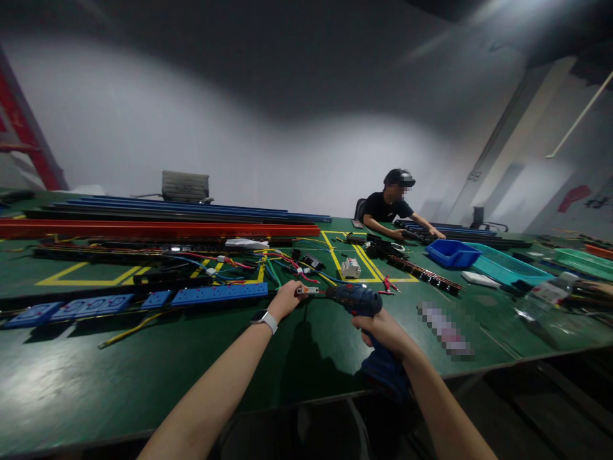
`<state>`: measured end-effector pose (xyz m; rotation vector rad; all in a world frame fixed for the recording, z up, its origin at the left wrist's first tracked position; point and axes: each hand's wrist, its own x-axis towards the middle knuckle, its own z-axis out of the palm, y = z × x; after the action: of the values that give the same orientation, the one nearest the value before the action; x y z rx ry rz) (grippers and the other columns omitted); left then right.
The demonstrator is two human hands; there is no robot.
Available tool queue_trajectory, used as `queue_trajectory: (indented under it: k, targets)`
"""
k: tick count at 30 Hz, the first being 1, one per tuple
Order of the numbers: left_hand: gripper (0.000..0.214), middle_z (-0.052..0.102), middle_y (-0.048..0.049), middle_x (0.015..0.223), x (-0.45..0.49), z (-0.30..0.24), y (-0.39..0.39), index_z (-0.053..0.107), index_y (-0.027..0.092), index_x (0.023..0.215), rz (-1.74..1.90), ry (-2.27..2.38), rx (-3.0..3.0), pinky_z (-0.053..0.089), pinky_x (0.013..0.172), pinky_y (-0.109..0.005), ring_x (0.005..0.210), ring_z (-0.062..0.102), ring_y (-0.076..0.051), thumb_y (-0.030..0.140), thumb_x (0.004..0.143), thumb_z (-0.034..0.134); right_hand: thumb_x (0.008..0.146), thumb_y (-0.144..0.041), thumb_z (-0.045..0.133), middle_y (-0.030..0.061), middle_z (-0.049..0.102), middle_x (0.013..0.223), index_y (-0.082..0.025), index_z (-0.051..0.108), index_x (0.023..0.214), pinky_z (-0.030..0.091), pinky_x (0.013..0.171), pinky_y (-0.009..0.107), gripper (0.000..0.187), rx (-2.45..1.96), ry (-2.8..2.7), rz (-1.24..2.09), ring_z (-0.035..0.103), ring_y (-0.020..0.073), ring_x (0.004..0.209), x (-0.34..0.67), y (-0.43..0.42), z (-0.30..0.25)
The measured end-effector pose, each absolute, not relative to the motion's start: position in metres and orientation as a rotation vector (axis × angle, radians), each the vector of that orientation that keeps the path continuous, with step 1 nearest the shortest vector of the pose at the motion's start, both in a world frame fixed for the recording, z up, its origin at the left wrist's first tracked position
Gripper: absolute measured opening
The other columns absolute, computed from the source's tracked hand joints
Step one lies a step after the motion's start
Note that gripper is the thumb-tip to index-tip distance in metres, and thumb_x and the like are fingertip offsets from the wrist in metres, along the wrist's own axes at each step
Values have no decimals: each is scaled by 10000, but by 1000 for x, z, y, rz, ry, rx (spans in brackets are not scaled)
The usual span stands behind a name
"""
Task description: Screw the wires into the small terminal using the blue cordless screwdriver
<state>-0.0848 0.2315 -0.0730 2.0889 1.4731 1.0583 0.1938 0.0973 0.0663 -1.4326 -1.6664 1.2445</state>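
A green tabletop (pixel 143 370) with yellow marking lines spreads under and beyond both hands, its left and right ends cut off. Beyond the left hand lies a long orange-red metal profile (pixel 158 230), its far left end out of view. Nearer, just left of that hand, runs a long black strip with blue socket blocks (pixel 219 294), also cut off at the left. A seated person in black (pixel 389 206) is beyond the right hand, lower body hidden by the table. Farther right of the right hand is a turquoise plastic basket (pixel 510 266), partly covered by a deep-blue plastic bin (pixel 453 254).

The right hand (pixel 385 330) is wrapped round the grip of a dark-blue cordless drill (pixel 357 299), whose battery base fades into shadow below the wrist; trigger and most fingers are hidden. A clear plastic bottle (pixel 546 297) is well to the right, its outline blurred. Nearer, right of that hand, coarse squares mask a flat item (pixel 445 329).

The left hand (pixel 286 300) pinches a small white-and-orange electrical part (pixel 308 291) in front of the drill's nose; whether the bit touches it is hard to make out. A white blocky electrical module (pixel 351 268) sits beyond the drill, between the hands.
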Motion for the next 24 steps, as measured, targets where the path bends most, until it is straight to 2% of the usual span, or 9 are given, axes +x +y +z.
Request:
queue_trajectory:
  k: [18,24]
  targets:
    - [244,649,-63,951,-86,-75,232,669,198,918,1083,1459,2136,460,820,-306,849,592,-192,427,847,627,730,-269,620,-68,467,436,-192,487,765,302,425,226,158,-1453,-1670,1256,419,91,375,197,100,64]
    - [234,651,-58,961,-86,-74,232,664,196,933,1065,1465,2136,457,821,-300,859,587,-186,410,844,628,707,-251,627,-81,459,452,-189,504,828,303,414,220,184,-1419,-1660,1264,440,99,377,197,103,61]
